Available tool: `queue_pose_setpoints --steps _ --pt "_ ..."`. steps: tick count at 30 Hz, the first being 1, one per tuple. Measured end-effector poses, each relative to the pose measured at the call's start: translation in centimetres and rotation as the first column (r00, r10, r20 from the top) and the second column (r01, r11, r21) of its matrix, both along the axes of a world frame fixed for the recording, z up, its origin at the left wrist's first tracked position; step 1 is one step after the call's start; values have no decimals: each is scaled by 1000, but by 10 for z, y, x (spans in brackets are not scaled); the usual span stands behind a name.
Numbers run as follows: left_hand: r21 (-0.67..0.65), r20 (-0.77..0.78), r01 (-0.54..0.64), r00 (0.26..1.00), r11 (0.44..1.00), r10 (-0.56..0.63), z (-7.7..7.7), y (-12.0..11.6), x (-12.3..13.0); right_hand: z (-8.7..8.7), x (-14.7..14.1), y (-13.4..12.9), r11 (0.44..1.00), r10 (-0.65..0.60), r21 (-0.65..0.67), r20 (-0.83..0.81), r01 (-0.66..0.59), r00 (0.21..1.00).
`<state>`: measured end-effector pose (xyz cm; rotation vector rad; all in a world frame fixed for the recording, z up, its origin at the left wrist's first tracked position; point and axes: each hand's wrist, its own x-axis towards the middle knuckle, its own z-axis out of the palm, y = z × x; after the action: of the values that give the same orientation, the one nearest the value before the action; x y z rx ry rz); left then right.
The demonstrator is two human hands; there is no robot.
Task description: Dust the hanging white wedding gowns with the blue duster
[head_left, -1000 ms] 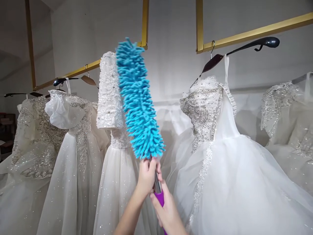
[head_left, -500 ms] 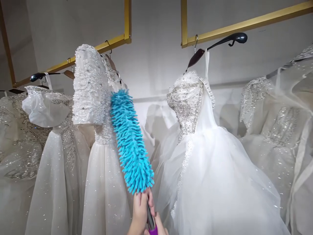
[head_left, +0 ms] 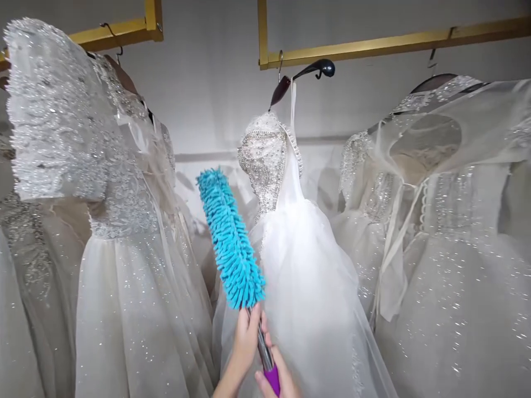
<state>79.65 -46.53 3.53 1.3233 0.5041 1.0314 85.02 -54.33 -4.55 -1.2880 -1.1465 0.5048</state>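
I hold a duster upright with both hands. Its fluffy blue head [head_left: 230, 241] rises between two hanging white gowns. My left hand [head_left: 245, 341] grips the metal shaft just under the blue head. My right hand [head_left: 277, 383] holds the purple handle [head_left: 272, 380] at the bottom edge of the view, mostly cut off. The blue head stands in the gap between the beaded puff-sleeve gown [head_left: 103, 221] on the left and the strapless beaded gown [head_left: 298, 260] in the middle, close to the latter's skirt.
Gold rails [head_left: 373, 41] run overhead against a white wall. A dark hanger [head_left: 305, 72] carries the middle gown. A sheer-backed sparkly gown [head_left: 452, 232] hangs on the right. Wide skirts fill the space to both sides.
The view has swung to the right, so the gowns slid left. The duster came down from the puff-sleeve gown's sleeve into the gap beside the middle gown. Both hands kept their grip.
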Motion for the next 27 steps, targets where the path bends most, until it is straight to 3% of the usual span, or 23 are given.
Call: queue_pose_setpoints --steps 3,5,7,10,13,15,19,22,24,27 --pt "125 -5 126 992 984 -126 40 -6 23 29 22 -4 1000 -29 0 -2 29 1000" --pt "155 -14 155 988 976 -155 49 -7 36 40 29 -7 997 -31 -74 -45 27 998" --pt "109 -10 148 989 983 -147 40 -6 45 37 32 -9 994 -54 -99 -82 46 995" --pt "-33 9 120 993 992 -120 10 -1 49 13 34 -8 996 -84 5 -27 84 996" --pt "-77 30 104 994 992 -102 -6 2 41 -5 35 -5 999 4 -41 83 -1 997" --pt "-9 41 122 992 992 -122 4 -1 33 1 35 -5 998 26 -51 141 -19 990" --pt "243 43 219 971 945 -237 56 -14 26 44 37 -14 991 -112 93 190 96 975" --pt "274 -17 313 947 909 -321 85 -21 38 69 41 -20 972 -203 148 138 183 969" --pt "247 -66 392 919 886 -388 87 -22 51 69 42 -20 950 -279 157 51 268 959" --pt "219 -114 462 887 859 -448 66 -22 71 41 41 -18 913 -383 109 -109 394 917"
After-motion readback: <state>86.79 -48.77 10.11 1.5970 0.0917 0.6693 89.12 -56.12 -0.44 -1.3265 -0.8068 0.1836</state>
